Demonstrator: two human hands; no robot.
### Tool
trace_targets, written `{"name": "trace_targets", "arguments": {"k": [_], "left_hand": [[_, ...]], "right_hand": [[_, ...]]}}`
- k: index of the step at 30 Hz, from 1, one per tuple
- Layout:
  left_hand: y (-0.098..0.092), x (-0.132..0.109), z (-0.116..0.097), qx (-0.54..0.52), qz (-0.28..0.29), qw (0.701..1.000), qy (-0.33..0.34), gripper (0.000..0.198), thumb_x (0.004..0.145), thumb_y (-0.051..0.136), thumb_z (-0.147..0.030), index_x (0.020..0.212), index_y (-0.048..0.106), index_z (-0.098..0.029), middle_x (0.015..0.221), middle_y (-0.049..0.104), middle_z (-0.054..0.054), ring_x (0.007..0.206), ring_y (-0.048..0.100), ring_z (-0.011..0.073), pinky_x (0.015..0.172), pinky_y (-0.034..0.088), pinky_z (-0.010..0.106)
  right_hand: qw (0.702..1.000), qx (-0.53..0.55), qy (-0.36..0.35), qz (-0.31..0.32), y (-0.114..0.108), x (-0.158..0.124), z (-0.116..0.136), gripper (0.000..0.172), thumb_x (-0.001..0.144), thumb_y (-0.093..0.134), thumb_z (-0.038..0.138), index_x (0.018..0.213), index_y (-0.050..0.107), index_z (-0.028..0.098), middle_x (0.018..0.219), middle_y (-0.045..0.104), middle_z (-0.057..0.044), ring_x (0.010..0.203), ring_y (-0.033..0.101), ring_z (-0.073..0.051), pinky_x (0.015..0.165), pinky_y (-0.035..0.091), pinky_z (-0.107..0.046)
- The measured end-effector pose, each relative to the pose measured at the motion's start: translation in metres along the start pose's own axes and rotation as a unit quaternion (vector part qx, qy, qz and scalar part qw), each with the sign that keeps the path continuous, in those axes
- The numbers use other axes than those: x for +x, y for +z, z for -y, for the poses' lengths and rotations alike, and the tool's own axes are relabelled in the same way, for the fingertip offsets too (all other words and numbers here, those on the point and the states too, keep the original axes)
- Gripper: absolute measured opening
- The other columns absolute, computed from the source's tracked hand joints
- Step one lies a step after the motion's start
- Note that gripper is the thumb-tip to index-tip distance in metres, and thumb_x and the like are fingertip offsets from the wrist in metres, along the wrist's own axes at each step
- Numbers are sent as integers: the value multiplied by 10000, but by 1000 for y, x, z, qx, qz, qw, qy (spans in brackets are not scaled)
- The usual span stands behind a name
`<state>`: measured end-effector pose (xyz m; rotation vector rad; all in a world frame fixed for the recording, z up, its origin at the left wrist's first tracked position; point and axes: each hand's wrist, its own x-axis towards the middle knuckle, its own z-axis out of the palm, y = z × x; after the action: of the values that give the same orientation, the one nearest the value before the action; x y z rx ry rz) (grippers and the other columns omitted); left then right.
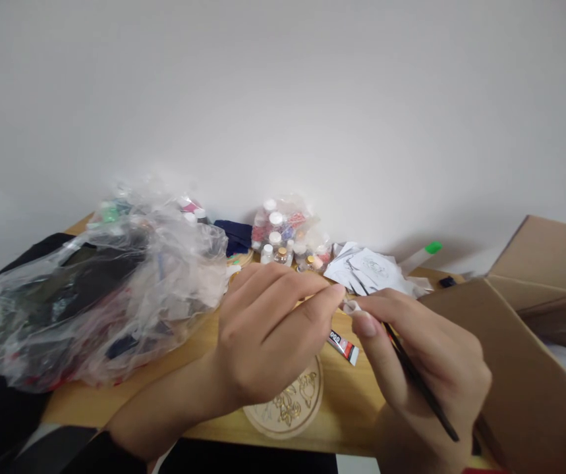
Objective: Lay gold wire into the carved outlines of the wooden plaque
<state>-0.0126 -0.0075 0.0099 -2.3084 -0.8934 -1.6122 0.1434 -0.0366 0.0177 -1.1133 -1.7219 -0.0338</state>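
Observation:
My left hand is curled, its fingertips pinched together against a small white piece at the centre of the view. My right hand meets it from the right, pinching the same white piece with thumb and forefinger. A thin dark stick, like a brush or pen, lies gripped along the right palm. Below the fingertips a small glue tube with red and black print lies on the wooden table. A round wooden disc with a gold flower pattern sits under my left wrist.
A crumpled clear plastic bag of dark items fills the left. Several small bead bottles stand at the back by the wall. White printed sheets, a green-capped tube and an open cardboard box are on the right.

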Motion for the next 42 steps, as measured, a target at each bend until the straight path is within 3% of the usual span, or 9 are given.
{"name": "trace_targets", "arguments": {"k": [2, 7, 14, 20, 26, 34, 42], "left_hand": [[-1, 1, -1, -7, -2, 1000, -12, 189, 825, 644, -81, 933, 659, -236, 875, 722, -14, 777, 654, 144, 689, 560, 328], [-1, 1, -2, -12, 2, 1000, -16, 110, 845, 667, -138, 919, 661, -219, 843, 725, -10, 751, 651, 137, 673, 548, 319], [0, -2, -3, -29, 0, 999, -28, 103, 856, 674, -140, 949, 676, -186, 875, 722, -10, 785, 631, 123, 722, 533, 306], [-1, -5, -5, -24, 0, 999, -21, 151, 879, 615, -100, 1000, 679, -162, 931, 723, 10, 847, 634, 131, 755, 537, 310], [-3, -5, -6, 3, 10, 1000, 6, 147, 896, 574, -107, 1003, 670, -135, 940, 712, 24, 840, 635, 145, 736, 532, 328], [1, -6, -2, 9, 0, 1000, 16, 159, 937, 508, -130, 992, 656, -142, 924, 695, 22, 839, 626, 147, 755, 509, 334], [-1, -5, -5, 10, 1, 1000, 4, 149, 910, 583, -146, 1037, 659, -159, 952, 710, 24, 877, 644, 147, 758, 532, 321]], "right_hand": [[999, 10, 32, -18, 0, -1, 1, 123, 864, 606, 148, 755, 634, 198, 648, 600, 15, 558, 538, -110, 517, 436, -257], [993, 68, -33, 91, -8, 6, -9, 116, 855, 596, 116, 783, 639, 195, 627, 602, 24, 530, 555, -100, 491, 446, -231], [986, 102, 6, 128, -11, 8, -9, 164, 877, 578, 138, 728, 616, 195, 595, 575, 23, 528, 538, -103, 491, 421, -233], [988, 118, 33, 98, -8, 4, -9, 182, 898, 567, 188, 725, 624, 201, 579, 560, 25, 520, 518, -104, 497, 408, -243], [981, 152, 52, 105, -7, 4, -11, 199, 901, 570, 208, 707, 613, 200, 576, 571, 25, 530, 532, -107, 500, 399, -245], [970, 190, 79, 133, -7, 1, -17, 236, 935, 534, 216, 717, 625, 208, 588, 575, 45, 544, 538, -76, 530, 410, -221], [958, 208, 97, 170, -9, 1, -21, 282, 978, 473, 275, 727, 589, 218, 573, 513, 59, 520, 474, -46, 484, 371, -173]]}}
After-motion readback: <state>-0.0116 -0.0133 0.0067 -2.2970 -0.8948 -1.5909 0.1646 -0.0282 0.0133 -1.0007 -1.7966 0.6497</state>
